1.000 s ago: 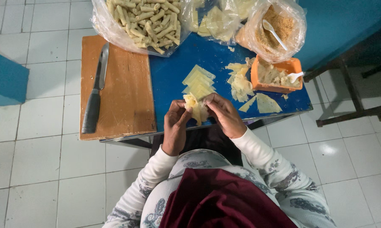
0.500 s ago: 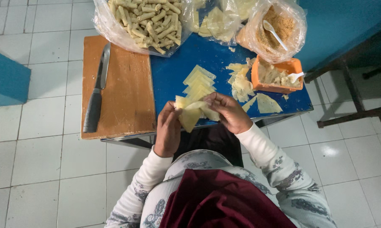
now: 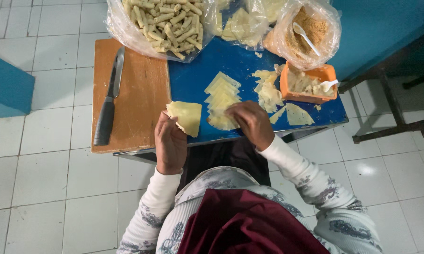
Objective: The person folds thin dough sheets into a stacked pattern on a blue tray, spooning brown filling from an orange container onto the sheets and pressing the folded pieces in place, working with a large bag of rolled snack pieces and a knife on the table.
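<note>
Pale wrapper sheet pinched up at the near edge of the blue tabletop [image 3: 231,61].
Head view: left hand [image 3: 170,141] gripping wrapper sheet [image 3: 186,116]; right hand [image 3: 252,123] curled, resting on the wrapper stack [image 3: 221,101] mid-table.

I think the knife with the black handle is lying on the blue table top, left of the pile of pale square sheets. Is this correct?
Not quite. In the head view, the knife lies on the wooden cutting board, not the blue table top. It is indeed left of the pile of pale square sheets.
</note>
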